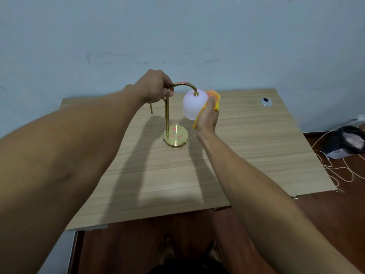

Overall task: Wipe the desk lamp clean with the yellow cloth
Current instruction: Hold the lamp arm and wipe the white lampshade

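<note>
A desk lamp stands upright on the wooden desk (246, 155): round gold base (176, 138), thin gold stem curving over at the top, and a white dome shade (194, 104) hanging from the arch. My left hand (155, 87) grips the stem just below the curve. Against the shade's right side my right hand (208, 115) presses the yellow cloth (215, 97), which is bunched in the palm and partly hidden by my fingers.
A grey cable grommet (266, 102) sits in the desk's back right corner. The desk stands against a pale blue wall. On the brown floor to the right lie a dark bag (344, 144) and loose thin cords (335, 171). My feet show below the desk's front edge.
</note>
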The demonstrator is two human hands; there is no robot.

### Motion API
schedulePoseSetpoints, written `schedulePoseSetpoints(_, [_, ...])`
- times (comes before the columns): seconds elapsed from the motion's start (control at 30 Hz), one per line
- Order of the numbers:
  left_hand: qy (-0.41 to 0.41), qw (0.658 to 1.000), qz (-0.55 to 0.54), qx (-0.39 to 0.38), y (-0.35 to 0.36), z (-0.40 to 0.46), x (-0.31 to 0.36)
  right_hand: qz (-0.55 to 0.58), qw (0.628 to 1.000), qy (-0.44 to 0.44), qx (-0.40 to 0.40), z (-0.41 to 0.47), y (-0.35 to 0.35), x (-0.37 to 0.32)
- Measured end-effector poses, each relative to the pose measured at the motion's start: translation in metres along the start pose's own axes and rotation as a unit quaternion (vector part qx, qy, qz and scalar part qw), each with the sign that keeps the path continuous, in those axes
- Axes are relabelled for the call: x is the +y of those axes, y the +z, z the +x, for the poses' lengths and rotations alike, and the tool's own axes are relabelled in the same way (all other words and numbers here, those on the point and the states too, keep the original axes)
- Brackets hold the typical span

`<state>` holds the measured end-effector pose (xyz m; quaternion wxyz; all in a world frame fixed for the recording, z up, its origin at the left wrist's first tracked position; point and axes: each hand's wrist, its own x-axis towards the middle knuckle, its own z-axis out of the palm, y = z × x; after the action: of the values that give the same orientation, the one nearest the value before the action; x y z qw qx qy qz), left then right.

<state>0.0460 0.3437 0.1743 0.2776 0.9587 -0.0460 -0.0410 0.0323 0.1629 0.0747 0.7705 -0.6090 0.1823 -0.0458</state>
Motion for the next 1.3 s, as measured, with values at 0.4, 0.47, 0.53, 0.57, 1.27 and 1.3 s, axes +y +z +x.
schedulePoseSetpoints(0.4, [0.009, 1.0, -0.003, -0.004, 0.002, -0.001, -0.003, -0.077, 0.988, -0.101, 0.087, -0.037, -0.013, 0.019])
schedulePoseSetpoints(0.47, [0.008, 1.0, -0.005, -0.006, 0.002, -0.001, -0.004, 0.02, 0.993, 0.004, 0.117, -0.005, -0.012, -0.015])
schedulePoseSetpoints(0.53, [0.005, 1.0, -0.007, -0.008, 0.002, -0.001, -0.003, 0.054, 0.997, 0.023, 0.05, 0.02, -0.011, -0.04])
schedulePoseSetpoints(0.57, [0.004, 1.0, -0.007, -0.008, 0.001, 0.0, -0.003, 0.016, 1.0, 0.0, -0.008, 0.027, -0.009, -0.047])
schedulePoseSetpoints(1.27, [0.007, 1.0, -0.012, 0.003, 0.004, 0.001, -0.007, -0.061, 0.995, 0.074, 0.02, 0.024, 0.006, -0.012])
schedulePoseSetpoints(1.3, [0.006, 1.0, -0.01, 0.003, 0.004, 0.001, -0.007, -0.042, 0.996, 0.059, 0.048, 0.019, 0.01, -0.007])
